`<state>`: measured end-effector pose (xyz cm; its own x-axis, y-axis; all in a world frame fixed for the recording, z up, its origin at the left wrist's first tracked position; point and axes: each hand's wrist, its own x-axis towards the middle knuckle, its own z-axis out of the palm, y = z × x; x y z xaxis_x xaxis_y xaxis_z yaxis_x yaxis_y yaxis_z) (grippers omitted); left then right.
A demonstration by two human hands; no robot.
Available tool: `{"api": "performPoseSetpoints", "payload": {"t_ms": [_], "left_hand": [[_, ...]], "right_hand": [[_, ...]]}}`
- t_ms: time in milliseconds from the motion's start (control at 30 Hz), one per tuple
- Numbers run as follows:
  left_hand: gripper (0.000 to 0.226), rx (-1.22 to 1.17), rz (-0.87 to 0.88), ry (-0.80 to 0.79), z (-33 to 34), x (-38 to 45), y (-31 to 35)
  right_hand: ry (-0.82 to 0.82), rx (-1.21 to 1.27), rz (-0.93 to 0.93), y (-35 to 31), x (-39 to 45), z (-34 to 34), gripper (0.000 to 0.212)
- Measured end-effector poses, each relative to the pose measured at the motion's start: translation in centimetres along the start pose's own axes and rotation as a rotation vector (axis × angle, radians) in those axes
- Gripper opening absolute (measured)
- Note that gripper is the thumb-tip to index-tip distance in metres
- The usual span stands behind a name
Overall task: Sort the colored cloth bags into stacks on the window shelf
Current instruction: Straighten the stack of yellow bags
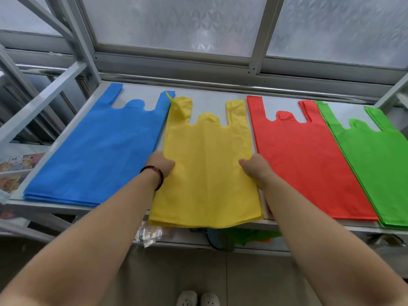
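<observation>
- Left hand (162,164) and right hand (254,168) pinch opposite edges of the top yellow bag (207,164), on the yellow stack mid-shelf (212,100)
- The stack overhangs the front edge; a tug could likely drag it off
- Blue stack (97,151) touches its left side, red stack (302,155) lies just right; skewing may mix colours

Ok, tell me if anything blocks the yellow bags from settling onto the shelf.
Nothing visible does. Both hands, left and right, already rest on the yellow stack, lying on the shelf between blue and red.
</observation>
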<state>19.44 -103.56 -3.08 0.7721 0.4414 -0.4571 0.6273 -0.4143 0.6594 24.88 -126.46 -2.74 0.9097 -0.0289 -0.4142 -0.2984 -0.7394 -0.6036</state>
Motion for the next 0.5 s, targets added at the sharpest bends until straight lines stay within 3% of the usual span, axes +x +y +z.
{"api": "performPoseSetpoints", "payload": {"t_ms": [100, 200, 300, 400, 500], "left_hand": [[0.005, 0.033, -0.056, -0.148, -0.8, -0.1, -1.5], [0.017, 0.107, 0.082, -0.156, -1.7, 0.5, -1.7], [0.029, 0.008, 0.205, 0.000, -1.4, 3.0, 1.2], [0.013, -0.100, 0.172, 0.032, -0.8, 5.4, 3.5], [0.015, -0.299, -0.010, -0.233, -1.2, 6.3, 3.5]], "right_hand": [[-0.150, 0.011, 0.087, 0.8, -0.1, -0.9, 0.027], [-0.271, 0.045, 0.131, 0.3, 0.5, -2.2, 0.015], [-0.144, 0.294, 0.025, -2.4, 4.0, -2.4, 0.020], [-0.052, 0.435, 0.044, -3.6, 6.8, -2.0, 0.019], [-0.364, 0.493, 0.214, -1.9, 7.0, -3.3, 0.013]]}}
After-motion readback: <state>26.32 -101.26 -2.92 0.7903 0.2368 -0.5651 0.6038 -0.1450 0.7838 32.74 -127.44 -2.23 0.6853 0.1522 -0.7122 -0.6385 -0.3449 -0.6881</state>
